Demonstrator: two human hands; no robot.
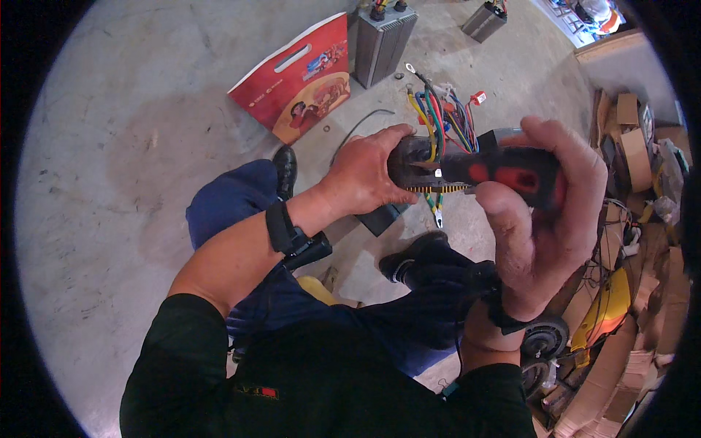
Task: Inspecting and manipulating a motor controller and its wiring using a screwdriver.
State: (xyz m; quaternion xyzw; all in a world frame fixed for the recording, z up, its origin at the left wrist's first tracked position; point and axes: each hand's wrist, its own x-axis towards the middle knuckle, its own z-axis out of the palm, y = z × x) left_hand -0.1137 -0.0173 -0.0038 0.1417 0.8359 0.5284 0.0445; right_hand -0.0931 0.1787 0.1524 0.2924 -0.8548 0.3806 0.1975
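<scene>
My left hand (361, 171) is wrapped round one end of a dark box-shaped unit (420, 162) with a finned lower edge. From the unit's far side spreads a bundle of coloured wires (456, 120), some ending in ring lugs and plugs. A few green and yellow leads with a metal lug (438, 217) hang below it. Close to the camera, my right hand (558, 212) curls round a red-and-black handheld power tool (522, 175). The tool lies across the unit's right part and hides it; its tip cannot be made out clearly.
Beyond my hands, a red paper bag (310, 84) and a grey finned metal box (383, 47) stand on the concrete floor (146, 109). Another finned box (485, 22) lies farther off. At right are cardboard pieces (631, 157), a yellow part (604, 310) and black wheels (544, 336).
</scene>
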